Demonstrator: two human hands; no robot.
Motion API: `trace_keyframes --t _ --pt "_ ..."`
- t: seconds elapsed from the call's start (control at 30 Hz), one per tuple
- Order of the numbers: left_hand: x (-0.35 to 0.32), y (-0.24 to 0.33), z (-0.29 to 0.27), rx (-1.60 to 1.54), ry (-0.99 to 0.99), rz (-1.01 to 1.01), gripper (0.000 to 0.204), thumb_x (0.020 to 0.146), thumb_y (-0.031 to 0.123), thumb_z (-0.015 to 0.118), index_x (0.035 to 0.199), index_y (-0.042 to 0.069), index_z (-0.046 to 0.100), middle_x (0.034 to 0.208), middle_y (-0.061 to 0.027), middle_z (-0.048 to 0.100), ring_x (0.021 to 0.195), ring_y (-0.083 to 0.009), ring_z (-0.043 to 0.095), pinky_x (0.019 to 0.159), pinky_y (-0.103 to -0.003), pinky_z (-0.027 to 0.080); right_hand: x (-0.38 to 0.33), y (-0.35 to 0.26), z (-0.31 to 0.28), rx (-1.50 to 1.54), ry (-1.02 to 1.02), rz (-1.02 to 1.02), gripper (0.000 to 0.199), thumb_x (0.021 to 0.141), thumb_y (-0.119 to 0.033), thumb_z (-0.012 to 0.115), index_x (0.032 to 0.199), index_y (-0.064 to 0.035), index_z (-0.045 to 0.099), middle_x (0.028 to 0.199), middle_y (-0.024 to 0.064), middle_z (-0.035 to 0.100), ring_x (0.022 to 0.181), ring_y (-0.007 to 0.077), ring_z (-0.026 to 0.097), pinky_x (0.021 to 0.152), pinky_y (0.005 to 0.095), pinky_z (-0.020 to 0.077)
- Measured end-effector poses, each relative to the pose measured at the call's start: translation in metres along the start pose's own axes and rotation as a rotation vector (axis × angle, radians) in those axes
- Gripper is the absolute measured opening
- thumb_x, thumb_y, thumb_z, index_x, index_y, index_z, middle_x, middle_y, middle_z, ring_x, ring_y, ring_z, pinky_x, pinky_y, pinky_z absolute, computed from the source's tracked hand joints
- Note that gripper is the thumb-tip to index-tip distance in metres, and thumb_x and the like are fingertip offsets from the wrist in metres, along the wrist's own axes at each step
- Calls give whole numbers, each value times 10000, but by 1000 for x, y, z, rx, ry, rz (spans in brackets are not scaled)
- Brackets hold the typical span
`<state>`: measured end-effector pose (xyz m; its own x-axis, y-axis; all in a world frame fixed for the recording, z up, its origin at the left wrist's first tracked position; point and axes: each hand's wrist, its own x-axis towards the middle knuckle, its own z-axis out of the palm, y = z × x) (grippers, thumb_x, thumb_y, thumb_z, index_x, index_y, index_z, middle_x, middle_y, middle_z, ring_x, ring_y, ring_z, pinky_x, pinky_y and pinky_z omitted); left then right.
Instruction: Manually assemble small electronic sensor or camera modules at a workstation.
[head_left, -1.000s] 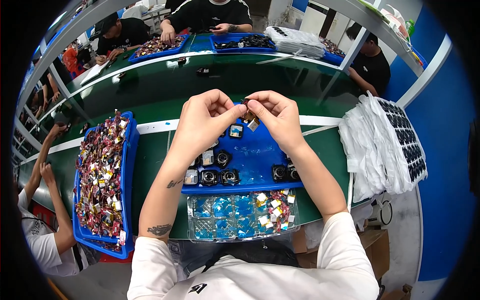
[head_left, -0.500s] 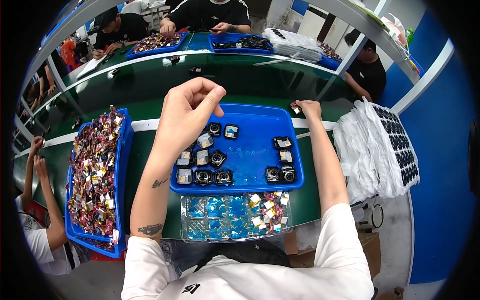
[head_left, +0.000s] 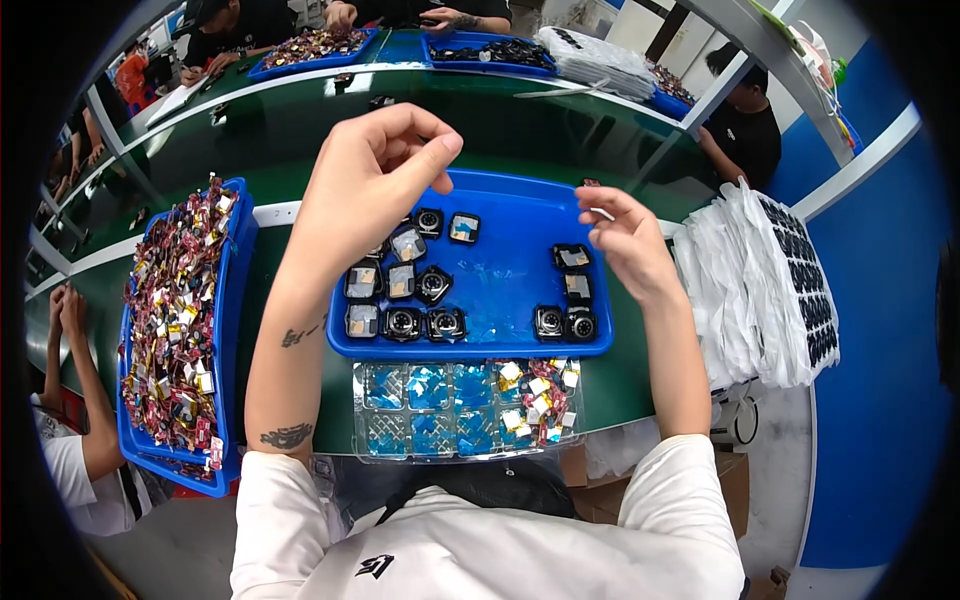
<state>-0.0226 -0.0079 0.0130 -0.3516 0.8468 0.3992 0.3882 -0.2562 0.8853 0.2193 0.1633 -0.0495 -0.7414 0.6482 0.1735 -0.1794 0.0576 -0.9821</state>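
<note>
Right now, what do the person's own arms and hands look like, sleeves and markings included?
Both hands are bare, with no gloves, rings or watch visible. The left hand leads to a bare forearm carrying two dark tattoos, one small mark mid-forearm and a larger one near the elbow. The right hand and its forearm show no markings. Short white sleeves of a T-shirt end above each elbow.

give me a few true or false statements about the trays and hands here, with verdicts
1. The left hand is raised above the middle blue tray. True.
2. The middle blue tray holds small black square parts. True.
3. The clear compartment tray lies beyond the blue tray, away from the person. False: it lies nearer the person, at the table's near edge.
4. The long blue tray on the left is filled with white bags. False: it holds small red and mixed-colour pieces; the white bags are stacked on the right.
5. The right hand is over the blue tray's right edge. True.
</note>
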Motion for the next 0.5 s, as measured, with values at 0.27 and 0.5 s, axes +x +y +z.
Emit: trace_keyframes --t 0.27,0.5 --pt "-1 -5 -1 94 -41 130 219 901 246 623 927 32 659 691 4 627 689 -32 576 607 -177 376 -69 17 85 -874 -493 -304 167 720 -198 775 822 -80 714 1141 76 545 1055 266 474 892 384 411" --pt "-4 -1 -7 173 -1 70 390 899 381 620 701 47 651 626 -4 604 627 -50 568 553 -194 364 -101 11 70 -1078 -252 -336 219 681 -179 790 836 -50 703 851 56 621 790 225 553 702 312 467"
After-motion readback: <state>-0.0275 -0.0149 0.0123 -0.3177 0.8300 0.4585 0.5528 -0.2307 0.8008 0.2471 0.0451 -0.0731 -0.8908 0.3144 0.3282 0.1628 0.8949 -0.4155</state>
